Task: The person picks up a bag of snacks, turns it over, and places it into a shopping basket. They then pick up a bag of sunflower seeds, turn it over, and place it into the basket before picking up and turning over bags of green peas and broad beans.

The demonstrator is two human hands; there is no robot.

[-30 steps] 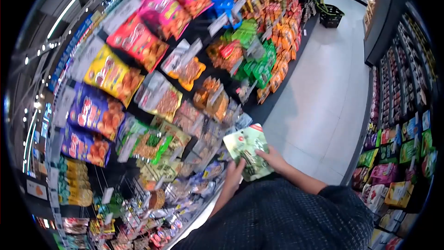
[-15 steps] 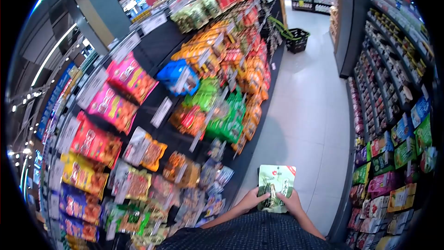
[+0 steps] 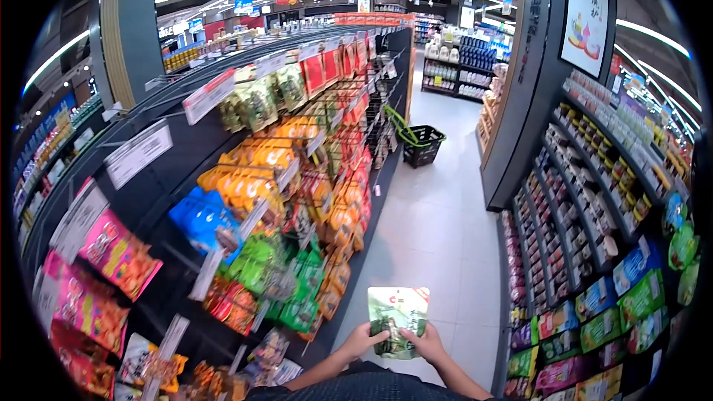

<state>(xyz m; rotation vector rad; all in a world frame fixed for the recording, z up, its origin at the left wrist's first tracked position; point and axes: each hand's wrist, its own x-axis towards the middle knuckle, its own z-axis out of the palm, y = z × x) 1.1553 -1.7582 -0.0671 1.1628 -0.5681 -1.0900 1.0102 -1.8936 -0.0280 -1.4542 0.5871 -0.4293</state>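
A light green snack pouch (image 3: pixel 399 308) with a red corner stands upright in front of my body, low in the view. My left hand (image 3: pixel 365 341) grips its lower left edge, thumb laid on the front. On the opposite side, my right hand (image 3: pixel 428 343) holds the lower right edge in the same way. The fingers behind the pouch are hidden. Dark print and a picture of the food show on its front, too blurred to read.
Hooks of bagged snacks (image 3: pixel 245 178) line the left rack, with price tags (image 3: pixel 138 153) jutting out. A black shopping basket (image 3: pixel 423 146) with green handles stands on the aisle floor (image 3: pixel 423 230) ahead. Shelves of jars (image 3: pixel 594 156) and hanging pouches (image 3: pixel 620 304) run along the right, beside a dark pillar (image 3: pixel 512 89).
My view has tilted up and levelled, showing more of the store ahead. The basket appears nearer and lower. Both hands still hold the pouch, which sits slightly further left and lower in view.
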